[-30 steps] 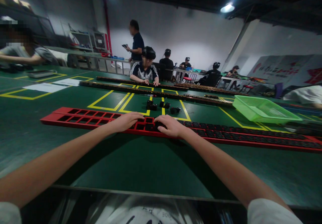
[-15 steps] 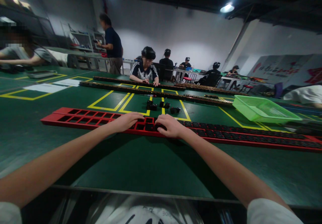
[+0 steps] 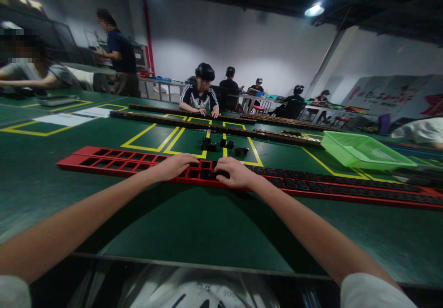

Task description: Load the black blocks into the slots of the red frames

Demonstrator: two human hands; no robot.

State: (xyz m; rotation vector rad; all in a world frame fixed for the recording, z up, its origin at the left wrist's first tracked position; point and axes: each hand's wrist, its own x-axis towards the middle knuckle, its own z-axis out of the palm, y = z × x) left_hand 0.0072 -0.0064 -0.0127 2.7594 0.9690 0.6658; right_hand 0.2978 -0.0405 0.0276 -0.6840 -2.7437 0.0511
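A long red frame [image 3: 114, 170] with two rows of square openings lies across the green table before me. Its left stretch has bare openings, while black square parts [image 3: 321, 186] fill the right stretch. Over the frame's middle rests my left hand [image 3: 177, 165], fingers stretched out toward the right, seemingly holding nothing. My right hand [image 3: 236, 173] is just to the right, its fingers curled around a small black part [image 3: 222, 174] at the frame; the hand hides most of it. Several loose black pieces [image 3: 209, 144] lie behind the frame, inside yellow tape lines.
A light green plastic basket [image 3: 367, 153] stands at the right. Long dark strips [image 3: 166, 121] lie across the table farther back, with white paper sheets [image 3: 64, 119] at left. A co-worker [image 3: 200, 93] sits opposite, hands on a strip. The table's near edge [image 3: 173, 265] is close to me.
Both my hands stay nearly where they were on the red frame. A standing person in the background has moved to the left.
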